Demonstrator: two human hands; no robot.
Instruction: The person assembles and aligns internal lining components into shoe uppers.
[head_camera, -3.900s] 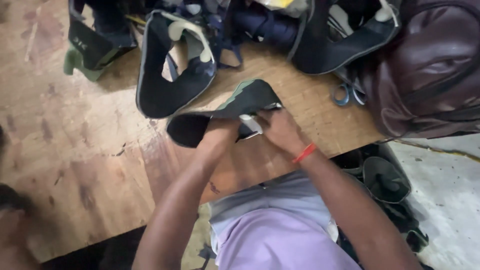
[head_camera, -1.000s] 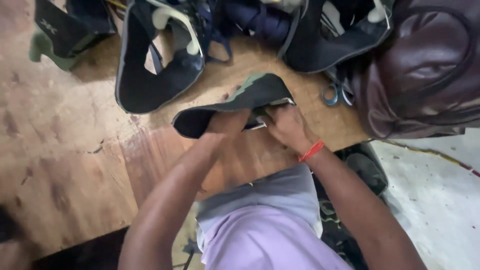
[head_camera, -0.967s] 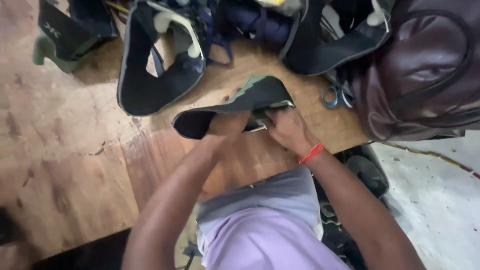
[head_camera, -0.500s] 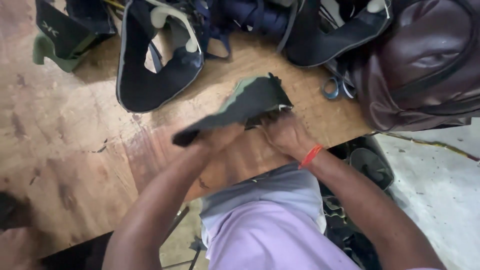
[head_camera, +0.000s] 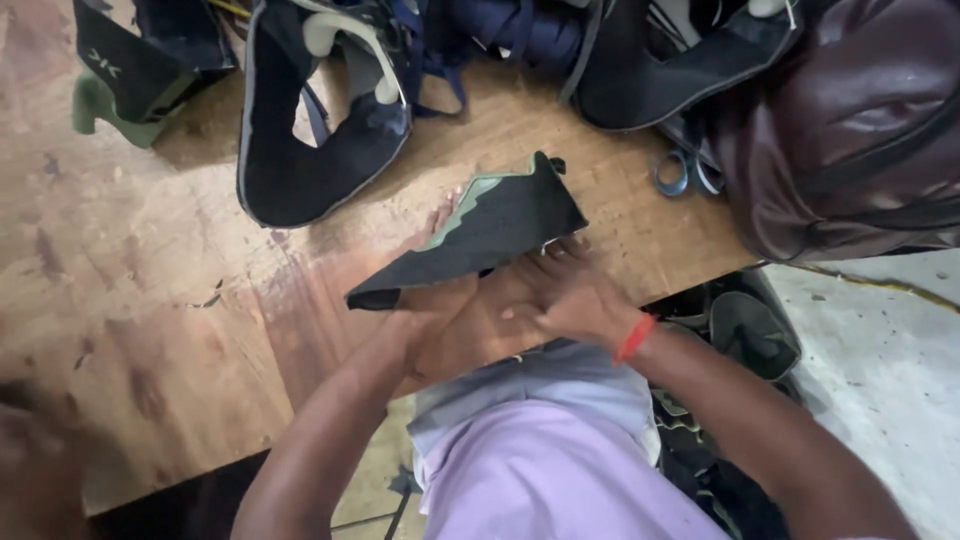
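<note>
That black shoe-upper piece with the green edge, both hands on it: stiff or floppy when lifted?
Probably floppy: the black piece is a thin flat sheet, bending where the left hand and right hand grip it. Likely light. Its matte, suede-like face shouldn't slip.

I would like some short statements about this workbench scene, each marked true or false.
1. Both hands, left hand and right hand, hold the black shoe upper piece. True.
2. The piece has a red edge. False: its edge is green.
3. Scissors lie beside the brown bag. True.
4. The right wrist is bare. False: it wears a red band.
5. The wooden table is glass. False: worn wood.
</note>
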